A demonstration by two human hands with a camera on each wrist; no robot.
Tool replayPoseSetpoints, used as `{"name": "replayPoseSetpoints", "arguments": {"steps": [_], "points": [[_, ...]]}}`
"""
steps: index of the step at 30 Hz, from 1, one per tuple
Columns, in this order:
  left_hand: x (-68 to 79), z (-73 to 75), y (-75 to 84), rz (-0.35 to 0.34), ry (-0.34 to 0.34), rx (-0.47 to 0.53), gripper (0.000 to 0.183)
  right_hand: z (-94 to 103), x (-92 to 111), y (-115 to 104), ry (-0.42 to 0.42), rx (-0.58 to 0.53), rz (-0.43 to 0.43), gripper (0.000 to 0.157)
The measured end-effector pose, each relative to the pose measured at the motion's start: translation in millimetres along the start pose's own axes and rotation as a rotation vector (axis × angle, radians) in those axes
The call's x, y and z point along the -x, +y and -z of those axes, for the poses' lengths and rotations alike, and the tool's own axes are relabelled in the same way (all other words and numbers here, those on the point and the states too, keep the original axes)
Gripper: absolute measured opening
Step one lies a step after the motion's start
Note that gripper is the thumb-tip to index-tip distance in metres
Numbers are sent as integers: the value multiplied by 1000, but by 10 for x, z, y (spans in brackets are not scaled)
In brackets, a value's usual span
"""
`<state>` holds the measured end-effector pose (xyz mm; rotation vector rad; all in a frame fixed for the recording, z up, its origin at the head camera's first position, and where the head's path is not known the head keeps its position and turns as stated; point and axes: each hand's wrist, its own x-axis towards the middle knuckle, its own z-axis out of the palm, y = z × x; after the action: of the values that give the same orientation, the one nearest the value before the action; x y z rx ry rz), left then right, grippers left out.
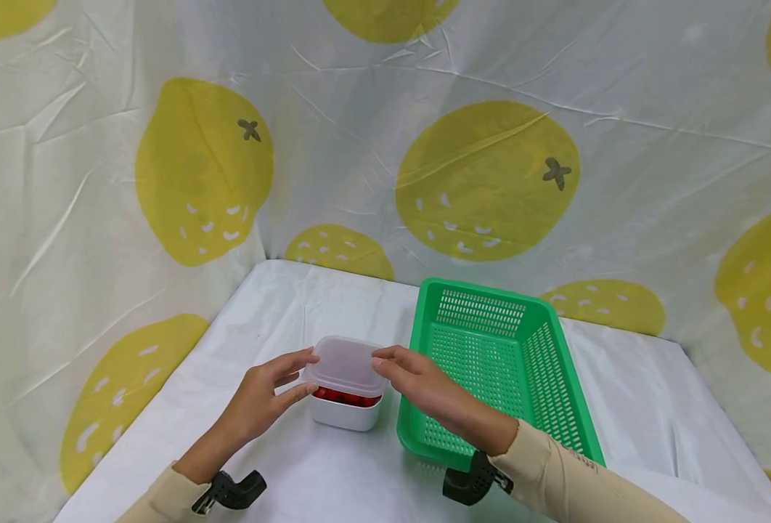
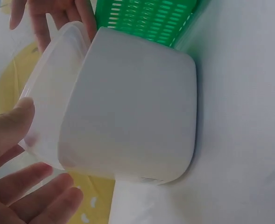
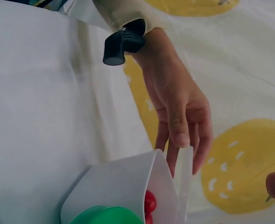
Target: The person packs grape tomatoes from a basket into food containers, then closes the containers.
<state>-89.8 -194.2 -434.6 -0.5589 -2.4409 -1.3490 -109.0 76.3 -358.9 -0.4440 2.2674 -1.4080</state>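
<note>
A white food container [image 1: 345, 414] stands on the cloth, with cherry tomatoes [image 3: 150, 201] inside. Its translucent lid [image 1: 346, 365] is tilted over the opening, raised at the front so that the red shows through the gap. My left hand [image 1: 261, 392] pinches the lid's left edge, the thumb [image 2: 17, 122] on its near side. At the lid's right edge is my right hand [image 1: 427, 381], its fingers extended; whether they touch the lid is hard to tell. Only a fingertip of that hand shows in the right wrist view.
A green perforated basket [image 1: 418, 428] stands just right of the container, under my right forearm. White cloth [image 1: 281, 472] covers the table. Lemon-printed sheeting [image 1: 333, 160] hangs behind and at the sides.
</note>
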Motion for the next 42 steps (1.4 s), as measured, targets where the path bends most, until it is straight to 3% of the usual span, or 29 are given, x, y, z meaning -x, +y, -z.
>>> {"name": "replayPoseSetpoints", "arguments": {"steps": [9, 18, 23, 26, 30, 34, 38, 42], "points": [[99, -63, -149, -46, 1, 76, 49, -51, -11, -43, -38, 84, -50, 53], [135, -92, -210, -79, 4, 102, 42, -63, -34, -45, -49, 117, -41, 51], [98, -31, -146, -82, -31, 64, 43, -23, -44, -68, -73, 140, -28, 54], [46, 19, -183, -91, -71, -1, 49, 24, -63, -98, -74, 216, -2, 56], [-124, 153, -106, -94, -185, -103, 61, 112, -150, -150, -60, 406, 47, 63], [-381, 284, 11, -95, -384, -196, 74, 167, -292, -165, -76, 606, 80, 74], [-615, 341, 91, -75, -579, -259, 85, 157, -409, -151, -126, 707, 71, 83], [-749, 355, 127, -39, -703, -303, 91, 107, -472, -151, -157, 759, 77, 80]]}}
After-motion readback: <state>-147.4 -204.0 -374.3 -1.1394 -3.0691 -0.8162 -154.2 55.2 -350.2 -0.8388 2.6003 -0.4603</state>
